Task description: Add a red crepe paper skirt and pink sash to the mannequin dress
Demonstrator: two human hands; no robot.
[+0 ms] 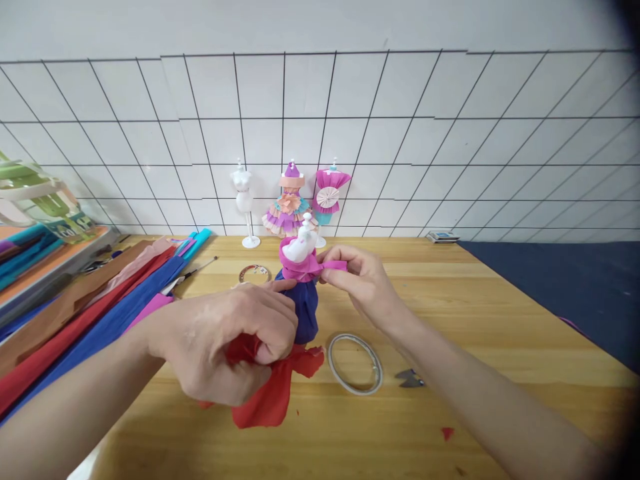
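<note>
In front of me a small white mannequin (301, 244) wears a magenta crepe paper band (299, 269) around its chest and a blue paper skirt (306, 310). My right hand (363, 277) pinches the loose end of the magenta band, to the right of the figure. Curled around a piece of red crepe paper (273, 393), my left hand (230, 333) reaches its index finger to the blue skirt's upper left. The red paper hangs below that hand. Part of the skirt is hidden behind my left fingers.
A roll of tape (355, 364) and thread snips (411, 379) lie near my right forearm. Another tape ring (254, 274) is behind my left hand. Crepe paper rolls (107, 313) cover the left side. A bare mannequin (244, 197) and two dressed ones (291, 203) stand by the wall.
</note>
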